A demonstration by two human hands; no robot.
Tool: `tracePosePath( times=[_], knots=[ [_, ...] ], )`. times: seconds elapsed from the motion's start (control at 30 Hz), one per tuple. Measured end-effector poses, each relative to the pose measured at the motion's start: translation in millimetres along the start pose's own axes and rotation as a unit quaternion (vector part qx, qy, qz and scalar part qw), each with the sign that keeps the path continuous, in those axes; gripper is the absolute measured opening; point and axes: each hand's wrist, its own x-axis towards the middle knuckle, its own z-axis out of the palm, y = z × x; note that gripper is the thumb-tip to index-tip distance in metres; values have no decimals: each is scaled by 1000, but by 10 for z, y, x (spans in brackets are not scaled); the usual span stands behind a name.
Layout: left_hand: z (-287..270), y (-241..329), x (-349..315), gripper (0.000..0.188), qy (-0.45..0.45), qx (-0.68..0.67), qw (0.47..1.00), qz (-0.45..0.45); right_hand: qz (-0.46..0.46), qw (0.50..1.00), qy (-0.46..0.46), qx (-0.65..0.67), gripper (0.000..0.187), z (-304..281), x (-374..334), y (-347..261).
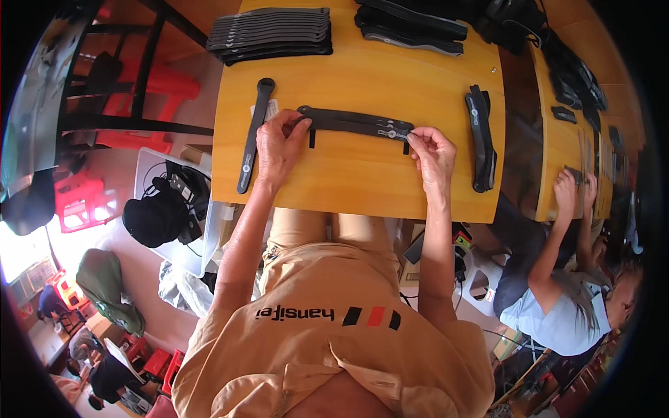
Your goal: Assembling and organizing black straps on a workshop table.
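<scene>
Between my hands, black straps (348,122) with pale printed marks are stretched across the table, one lying above another. My left hand (280,145) pinches their left end between thumb and fingers. At the right end, my right hand (433,155) grips them the same way. Two short dark strips (312,139) stick out below the straps, one near each hand. A single black strap (251,146) with a rounded, holed end lies just left of my left hand. Right of my right hand rests a small bundle of black straps (479,143).
A neat strap stack (270,35) lies at the table's far left, another pile (411,31) at the far middle. A white bin (157,167) with black items stands left of the yellow wooden table (348,188). Another person (557,306) works at a table on the right.
</scene>
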Motion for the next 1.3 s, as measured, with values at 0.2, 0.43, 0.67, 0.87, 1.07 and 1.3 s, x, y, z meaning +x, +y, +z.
tracePosePath(
  times=[0.2, 0.43, 0.67, 0.87, 1.07, 1.3],
  knots=[
    [2, 61, -6, 20, 1, 22, 1000, -9, 9, 1000, 14, -8, 8, 0, 2, 1],
    [15, 71, -10, 20, 8, 18, 1000, -17, 16, 999, 25, -16, 9, 16, 7, -19],
    [14, 86, -9, 19, 2, 28, 999, -27, 12, 1000, 10, -7, 10, -20, 15, 14],
    [16, 80, -9, 19, 6, 25, 999, -22, 20, 1000, 13, -9, 10, -19, 3, 4],
    [12, 81, -6, 19, -4, 27, 999, -38, -11, 1000, 9, -10, 10, -24, -11, 41],
    [16, 71, -1, 18, 3, 25, 999, -29, -21, 1000, 9, -3, 10, -15, -12, 44]
  ],
)
